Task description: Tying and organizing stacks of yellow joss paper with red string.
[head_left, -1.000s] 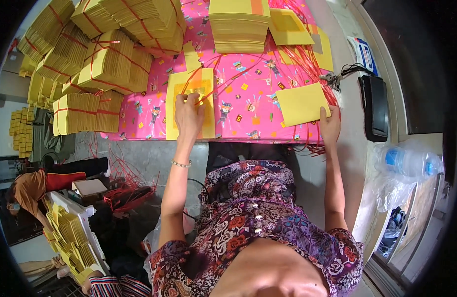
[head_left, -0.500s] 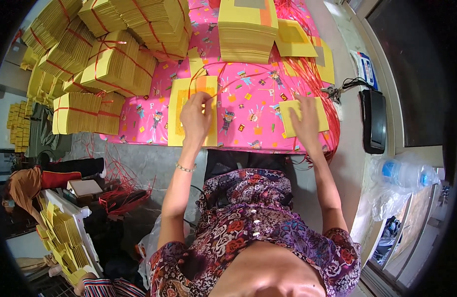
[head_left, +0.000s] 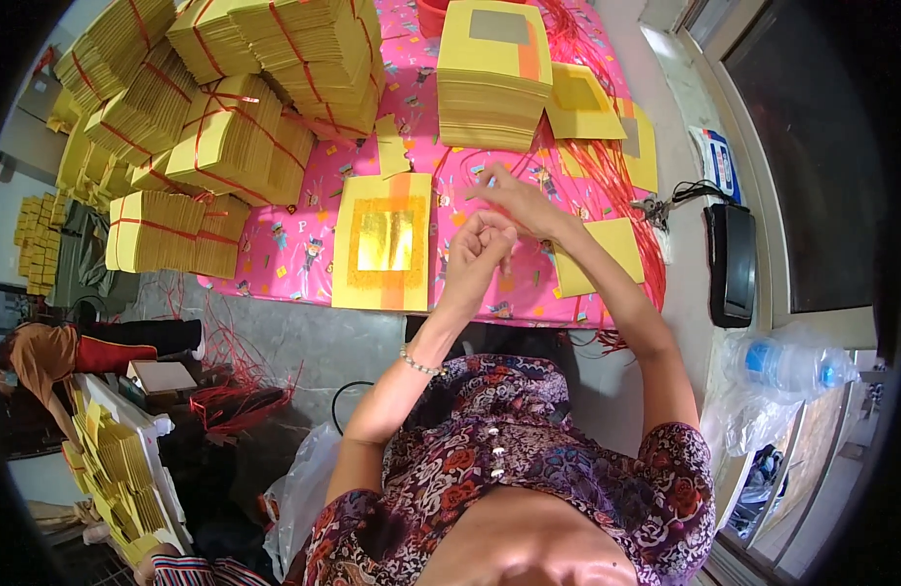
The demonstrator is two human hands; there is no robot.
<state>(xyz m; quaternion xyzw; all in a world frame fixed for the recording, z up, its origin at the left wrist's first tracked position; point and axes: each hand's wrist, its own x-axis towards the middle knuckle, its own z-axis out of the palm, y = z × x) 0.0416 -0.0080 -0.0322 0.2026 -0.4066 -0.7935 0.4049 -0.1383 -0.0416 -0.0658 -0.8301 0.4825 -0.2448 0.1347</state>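
- Tub [head_left: 433, 20] is standing beside the stack [head_left: 490, 93], contents hidden.
- Left hand [head_left: 480, 254], now off the sheet [head_left: 384, 239] lying on the cloth [head_left: 304, 264], is pressing thumb to fingers; anything pinched, cannot tell.
- Right hand [head_left: 517, 202], off the card [head_left: 620, 244], is spreading bent fingers.

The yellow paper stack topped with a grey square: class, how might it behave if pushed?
The stack is probably heavy, given its many layered sheets. It might slide apart, as no band shows around it, unlike the red-tied bundles. Its block-like shape suggests it should resist tipping.
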